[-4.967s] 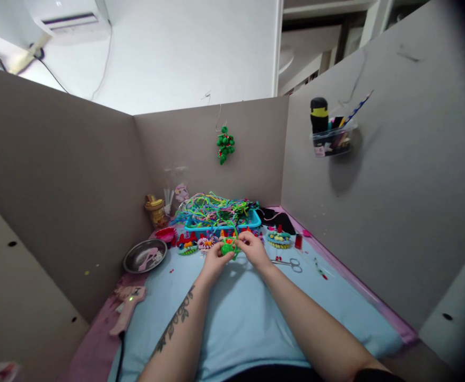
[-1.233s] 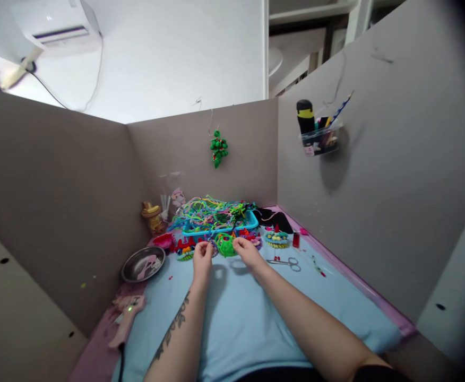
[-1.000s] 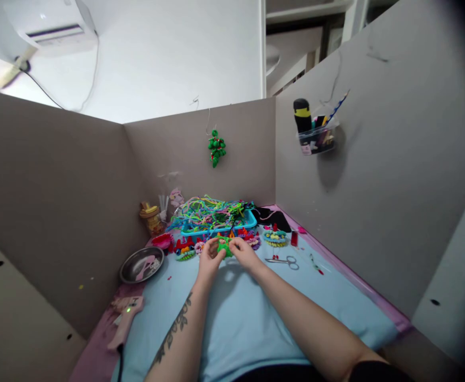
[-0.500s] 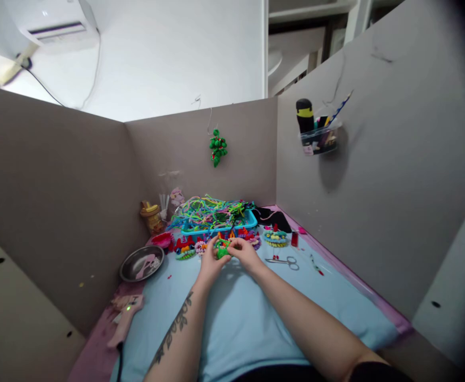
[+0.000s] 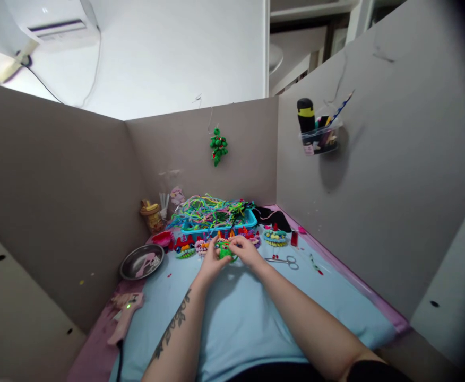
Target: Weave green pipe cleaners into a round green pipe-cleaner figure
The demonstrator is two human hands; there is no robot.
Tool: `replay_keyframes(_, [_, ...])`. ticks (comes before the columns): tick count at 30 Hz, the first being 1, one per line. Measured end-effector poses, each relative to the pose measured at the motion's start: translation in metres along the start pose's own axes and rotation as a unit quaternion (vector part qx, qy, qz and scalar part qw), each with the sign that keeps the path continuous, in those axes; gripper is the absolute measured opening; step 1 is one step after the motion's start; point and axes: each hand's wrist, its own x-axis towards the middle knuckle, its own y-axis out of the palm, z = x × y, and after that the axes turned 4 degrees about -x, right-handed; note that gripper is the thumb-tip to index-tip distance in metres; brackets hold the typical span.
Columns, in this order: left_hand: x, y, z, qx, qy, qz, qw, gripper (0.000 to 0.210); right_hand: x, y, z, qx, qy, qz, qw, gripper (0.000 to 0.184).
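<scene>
Between my two hands, a little above the blue cloth [image 5: 232,313], is a small green pipe-cleaner figure [image 5: 225,251] with a few red bits. My left hand [image 5: 214,260] grips it from the left, thumb along its lower side. Thumb and fingers of my right hand [image 5: 247,251] pinch its upper right side; the exact point of contact is too small to make out. Just beyond the hands stands a blue basket [image 5: 251,218] heaped with colourful pipe cleaners [image 5: 212,209]. Several finished-looking pipe-cleaner pieces lie in front of it, partly hidden by my hands.
To the right lie scissors [image 5: 292,262] and a round pipe-cleaner piece [image 5: 275,238]. At left are a metal bowl [image 5: 131,265] with a pink scoop and a pink glue gun [image 5: 126,321] with its green light on. Grey panels [image 5: 200,154] enclose the table on three sides.
The green figure has turned slightly in my hands, and more of its right side shows. My right hand has shifted a little up and to the right.
</scene>
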Motion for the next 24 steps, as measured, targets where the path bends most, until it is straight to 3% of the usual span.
replay_keyframes(10, [0.0028, -0.0044, 0.0073, -0.055, 0.004, -0.009, 0.998, 0.092, -0.0005, -0.0004, 0.0014, -0.046, -0.016, 0.009, 0.999, 0.013])
replay_keyframes(16, [0.0031, -0.0061, 0.0064, -0.07, -0.015, -0.024, 0.997, 0.09, 0.0002, -0.0006, -0.0012, -0.022, -0.013, -0.016, 1.0, 0.012])
replay_keyframes(24, [0.0007, -0.0011, 0.0036, -0.017, 0.014, -0.006, 1.0, 0.09, -0.0003, 0.0018, -0.0029, -0.012, 0.011, -0.008, 1.0, 0.012])
